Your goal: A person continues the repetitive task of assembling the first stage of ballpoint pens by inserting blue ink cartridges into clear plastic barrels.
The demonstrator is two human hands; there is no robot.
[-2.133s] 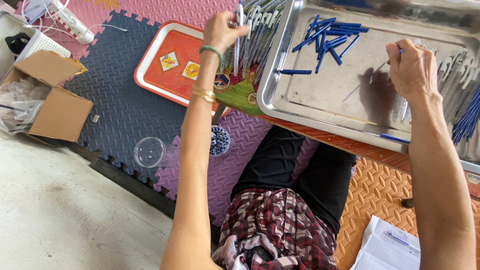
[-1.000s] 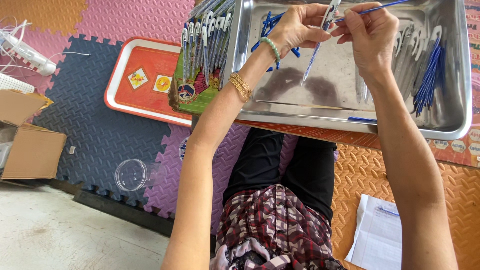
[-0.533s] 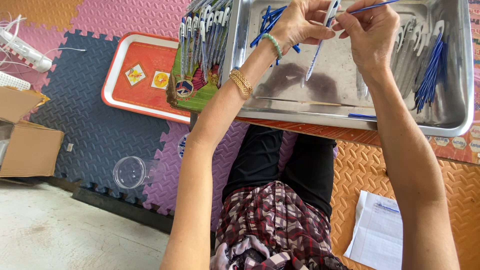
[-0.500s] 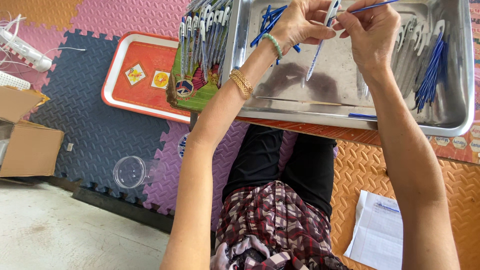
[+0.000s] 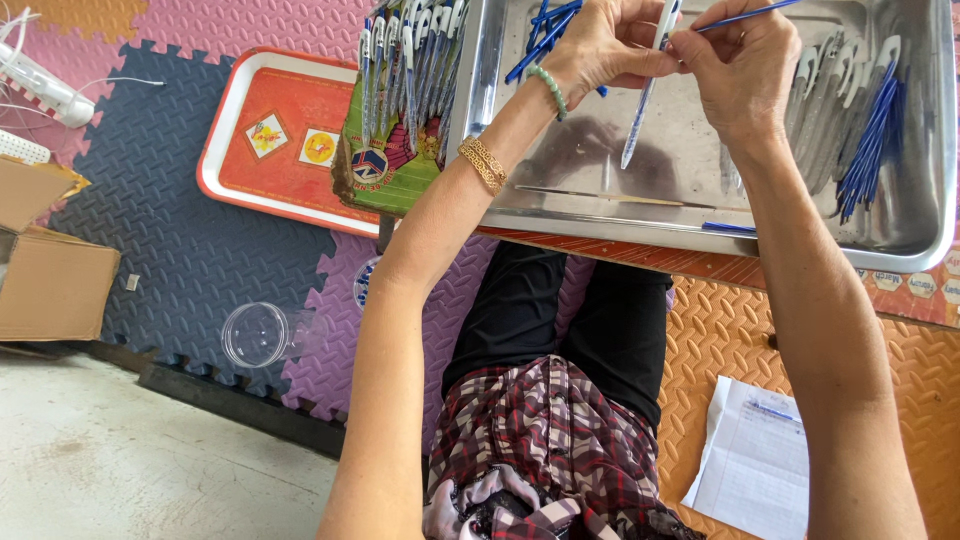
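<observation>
My left hand (image 5: 600,45) grips a clear pen barrel with a white cap (image 5: 645,95), held over a steel tray (image 5: 700,225). My right hand (image 5: 740,70) pinches a thin blue refill (image 5: 745,15) whose near end meets the top of the barrel. Both hands touch at the fingertips. Loose blue refills (image 5: 865,140) lie at the tray's right side beside several pen barrels (image 5: 815,90). More blue refills (image 5: 535,40) sit at the tray's upper left.
A row of finished pens (image 5: 410,60) rests on a green pack (image 5: 385,170) left of the tray, over a red tray (image 5: 270,145). Cardboard box (image 5: 45,280), round clear lid (image 5: 255,335), a power strip (image 5: 40,85) and a paper sheet (image 5: 750,460) lie on foam mats.
My hands came together over the steel tray, the left bringing a pen barrel and the right a blue refill. In the last half second they barely moved.
</observation>
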